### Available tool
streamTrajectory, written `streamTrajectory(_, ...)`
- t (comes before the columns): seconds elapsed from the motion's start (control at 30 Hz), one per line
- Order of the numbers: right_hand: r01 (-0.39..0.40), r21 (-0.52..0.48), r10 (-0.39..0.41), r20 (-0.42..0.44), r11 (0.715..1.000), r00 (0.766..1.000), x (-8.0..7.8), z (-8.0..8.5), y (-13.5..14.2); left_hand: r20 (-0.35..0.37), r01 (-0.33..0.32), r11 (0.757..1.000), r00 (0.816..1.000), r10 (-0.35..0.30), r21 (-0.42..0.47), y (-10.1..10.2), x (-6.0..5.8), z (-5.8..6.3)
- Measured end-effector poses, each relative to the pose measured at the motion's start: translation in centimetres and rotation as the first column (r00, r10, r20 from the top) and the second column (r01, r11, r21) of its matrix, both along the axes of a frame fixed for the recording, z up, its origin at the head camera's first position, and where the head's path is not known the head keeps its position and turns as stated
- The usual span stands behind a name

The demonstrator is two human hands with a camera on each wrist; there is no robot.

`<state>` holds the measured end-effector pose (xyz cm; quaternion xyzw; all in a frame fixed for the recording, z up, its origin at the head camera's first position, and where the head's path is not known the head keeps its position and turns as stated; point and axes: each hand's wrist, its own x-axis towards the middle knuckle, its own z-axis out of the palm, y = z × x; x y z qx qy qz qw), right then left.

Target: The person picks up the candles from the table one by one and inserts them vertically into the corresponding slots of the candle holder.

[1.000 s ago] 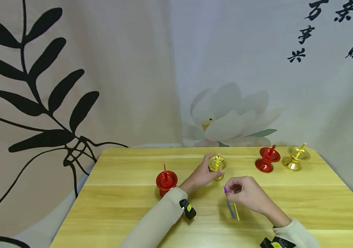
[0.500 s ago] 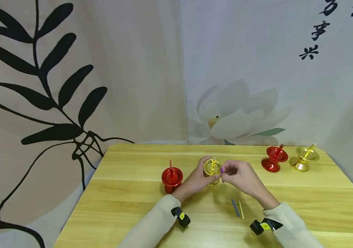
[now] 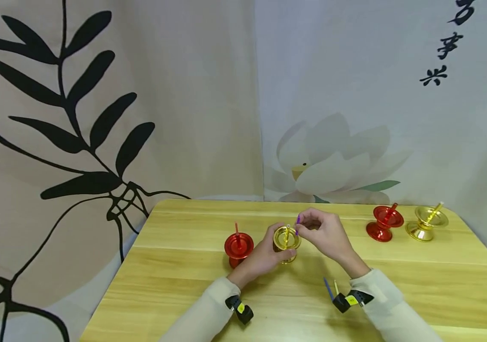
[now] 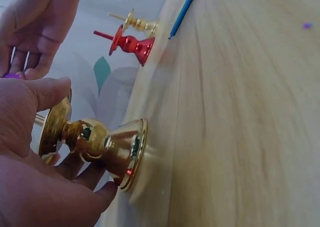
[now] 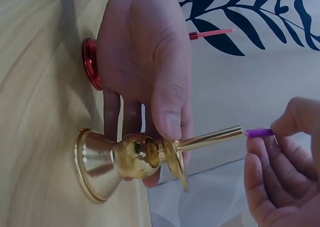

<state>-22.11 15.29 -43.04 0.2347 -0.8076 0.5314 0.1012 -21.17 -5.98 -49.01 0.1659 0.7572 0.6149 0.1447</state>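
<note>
My left hand [image 3: 262, 259] grips a gold candle holder [image 3: 287, 237] near its dish, thumb on the near side. The holder has a flared foot, a rounded stem and a tall narrow tube [image 5: 210, 138]. Between thumb and fingers of my right hand [image 3: 329, 237] I pinch a small purple candle [image 5: 259, 133]. Its pale end is right at the tube's top; whether they touch I cannot tell. Left of my left hand stands a red candle holder [image 3: 238, 247] bearing a thin pinkish-red candle [image 5: 216, 32].
At the table's far right stand another red candle holder [image 3: 384, 223] and a gold one [image 3: 426, 223], each with an upright stick. A blue candle [image 3: 328, 289] and a pale yellow candle [image 3: 336, 287] lie near my right wrist camera. A printed curtain [image 3: 201, 95] hangs behind the table.
My right hand has carried the purple candle up from above the lying candles to the gold holder's tube. My left hand has moved the holder slightly left. The head view has shifted.
</note>
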Motion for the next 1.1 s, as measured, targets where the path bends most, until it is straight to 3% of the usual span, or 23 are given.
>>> streamTrajectory(0.37, -0.033, -0.061, 0.03, -0.037, 0.998, 0.999, -0.7, 0.3, -2.2, -0.005, -0.003, 1.0, 1.0, 0.003, -0.012, -1.6, 0.6, 0.0)
streamTrajectory(0.7, -0.068, -0.028, 0.065, -0.093, 0.997, 0.994, -1.0, 0.1, -3.3, 0.001, -0.005, 1.0, 1.0, 0.005, -0.018, -2.4, 0.8, 0.2)
streamTrajectory(1.1, -0.079, -0.004, 0.079, -0.097, 0.997, 0.992, -1.2, 0.1, -3.5, 0.004, -0.008, 0.999, 1.0, 0.009, -0.039, -2.8, 1.0, 0.3)
